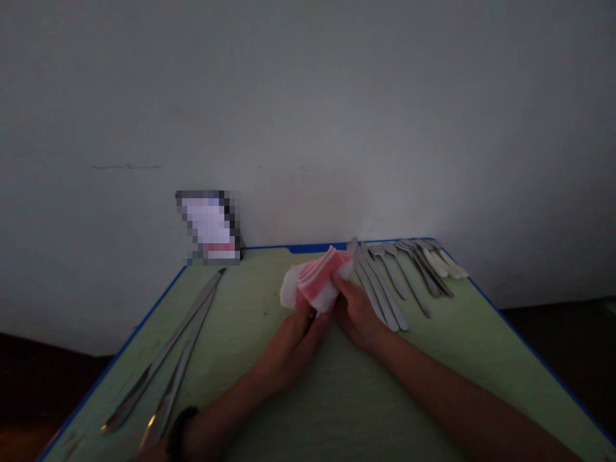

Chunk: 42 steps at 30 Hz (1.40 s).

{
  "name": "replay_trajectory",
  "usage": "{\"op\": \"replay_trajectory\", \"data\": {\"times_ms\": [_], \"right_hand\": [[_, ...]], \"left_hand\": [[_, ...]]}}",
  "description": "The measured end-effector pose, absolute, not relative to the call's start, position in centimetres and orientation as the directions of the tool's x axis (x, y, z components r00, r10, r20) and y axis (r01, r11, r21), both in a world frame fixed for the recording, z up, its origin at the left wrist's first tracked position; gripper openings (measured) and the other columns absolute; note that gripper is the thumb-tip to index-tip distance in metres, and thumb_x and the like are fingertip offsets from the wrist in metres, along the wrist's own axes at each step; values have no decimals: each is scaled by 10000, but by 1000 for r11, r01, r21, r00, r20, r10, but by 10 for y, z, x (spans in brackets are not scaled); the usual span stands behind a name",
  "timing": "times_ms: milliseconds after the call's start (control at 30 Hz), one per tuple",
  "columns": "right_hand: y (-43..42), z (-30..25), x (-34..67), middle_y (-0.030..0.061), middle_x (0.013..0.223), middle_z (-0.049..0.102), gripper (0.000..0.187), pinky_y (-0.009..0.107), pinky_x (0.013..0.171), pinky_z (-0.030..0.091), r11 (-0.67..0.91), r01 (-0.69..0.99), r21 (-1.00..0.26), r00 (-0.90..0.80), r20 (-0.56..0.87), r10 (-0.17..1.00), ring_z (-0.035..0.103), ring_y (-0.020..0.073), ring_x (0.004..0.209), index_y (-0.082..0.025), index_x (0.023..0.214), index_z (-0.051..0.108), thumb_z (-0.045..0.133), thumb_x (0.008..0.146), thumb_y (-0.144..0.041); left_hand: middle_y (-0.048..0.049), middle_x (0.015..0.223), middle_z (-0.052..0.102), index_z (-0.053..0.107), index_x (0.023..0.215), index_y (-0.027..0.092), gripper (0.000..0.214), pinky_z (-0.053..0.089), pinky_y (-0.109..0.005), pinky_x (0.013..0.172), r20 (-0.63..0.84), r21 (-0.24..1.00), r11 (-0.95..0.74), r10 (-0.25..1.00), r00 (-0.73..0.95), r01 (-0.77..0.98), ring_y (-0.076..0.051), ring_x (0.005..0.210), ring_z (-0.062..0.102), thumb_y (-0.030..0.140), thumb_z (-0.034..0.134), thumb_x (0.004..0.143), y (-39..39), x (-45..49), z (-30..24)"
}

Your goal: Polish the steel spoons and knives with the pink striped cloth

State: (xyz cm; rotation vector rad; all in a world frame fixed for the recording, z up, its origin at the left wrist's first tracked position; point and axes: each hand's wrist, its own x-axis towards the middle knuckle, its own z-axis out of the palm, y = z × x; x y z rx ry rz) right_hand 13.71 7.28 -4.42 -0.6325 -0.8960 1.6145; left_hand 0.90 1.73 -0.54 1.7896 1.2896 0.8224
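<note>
A pink and white cloth (321, 282) is bunched up above the middle of the table, between both hands. My right hand (359, 314) is closed on the right side of the cloth, with its thumb pressed on top. From below, my left hand (293, 340) is closed at the cloth's lower edge. A small dark bit shows by the left thumb; I cannot tell what it is. Whatever the cloth may wrap is hidden. Just beyond my right hand lie several table knives (380, 292), side by side.
Right of the knives lie spoons (407, 282), forks (423, 273) and pale-handled cutlery (445, 263). Two long metal utensils (180, 366) lie at the left, touching near their far ends. A pixelated phone-like device (212, 224) leans on the wall behind the blue-edged green table (260, 282).
</note>
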Motion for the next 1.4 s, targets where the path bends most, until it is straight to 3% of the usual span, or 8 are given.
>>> {"op": "replay_trajectory", "data": {"times_ms": [133,367,567,833,1400], "right_hand": [[73,-45,137,32,824,635,343,360,804,403,-49,-535,-844,-235,93,968,550,208,891,-211,985,618,550,765,-465],[70,-32,135,39,899,648,335,360,849,398,-77,-577,-813,-241,79,967,538,207,973,-213,956,602,502,796,-490],[67,-20,135,40,884,665,218,358,863,404,-151,-711,-687,-248,43,968,557,215,981,-198,825,612,569,776,-406],[69,-20,140,27,777,674,161,369,839,428,-289,-751,-594,-321,-54,945,585,215,926,-193,793,625,561,773,-339],[69,-18,138,37,873,670,204,365,851,438,-215,-752,-623,-275,0,961,570,210,975,-198,883,612,573,781,-371]], "left_hand": [[30,617,521,552,1018,192,281,402,-246,543,-7,882,-124,961,275,455,-147,568,497,397,389,916,17,8,-5],[51,596,458,517,912,188,249,364,-231,519,-40,897,-100,951,305,430,-125,542,440,392,376,919,16,8,1],[49,602,442,476,806,188,247,361,-231,525,-40,916,-87,951,305,392,-123,551,434,394,386,909,16,8,1],[53,589,426,487,812,193,236,342,-220,488,-75,940,-19,962,261,341,-119,528,407,399,406,893,18,7,-1],[53,599,414,453,735,196,288,360,-221,503,-109,964,33,954,278,264,-114,533,406,426,395,898,17,8,-1]]}}
